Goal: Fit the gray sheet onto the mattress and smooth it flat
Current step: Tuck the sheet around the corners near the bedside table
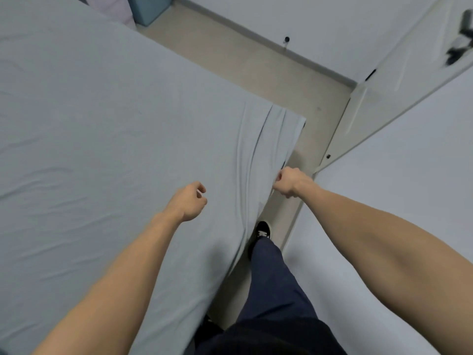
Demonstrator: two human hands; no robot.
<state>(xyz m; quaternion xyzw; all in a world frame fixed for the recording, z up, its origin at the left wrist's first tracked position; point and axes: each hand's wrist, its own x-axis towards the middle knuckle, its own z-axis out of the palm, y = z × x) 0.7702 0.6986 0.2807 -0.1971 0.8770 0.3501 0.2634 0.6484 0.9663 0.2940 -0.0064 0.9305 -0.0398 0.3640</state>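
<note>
Head view: one gray sheet [102, 149] covered the mattress across the frame's left, folds bunched at center right. Right hand [288, 181] gripped its hanging edge. Left hand [190, 201] hovered over it, fingers loosely curled, holding nothing.

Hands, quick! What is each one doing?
Left hand: fingers loosely curled, holding nothing.
Right hand: gripping the hanging edge of the gray fabric sheet.
</note>
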